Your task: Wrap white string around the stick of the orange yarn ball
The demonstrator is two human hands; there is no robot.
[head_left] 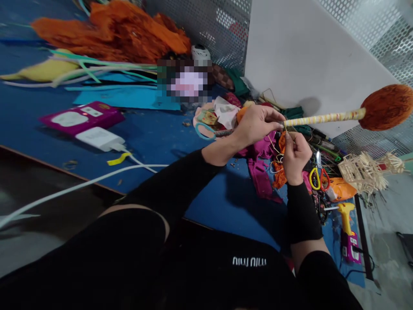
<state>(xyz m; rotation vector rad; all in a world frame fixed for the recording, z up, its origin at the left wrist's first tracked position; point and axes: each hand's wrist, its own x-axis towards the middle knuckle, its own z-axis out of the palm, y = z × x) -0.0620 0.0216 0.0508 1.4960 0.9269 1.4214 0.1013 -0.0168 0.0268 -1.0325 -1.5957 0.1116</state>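
A long stick [325, 119] wrapped in white and yellow runs to the right and ends in a round orange-brown fuzzy head [385, 107]. My left hand [256, 125] grips its near end between thumb and fingers. Just below the stick, my right hand [296, 157] is closed, with its thumb and fingertips pinching a thin yellowish strand that reaches the stick. Magenta cloth [261, 176] and orange scraps lie on the table beneath the hands. A light blue ring [205, 131] shows left of my left wrist.
Scissors [318, 174] and a yellow glue gun [346, 215] lie right of my right forearm. Orange cloth [129, 34] covers the back left of the blue table [155, 137]. A purple power strip [80, 118] with a white cable sits left. A grey-white panel [290, 51] stands behind.
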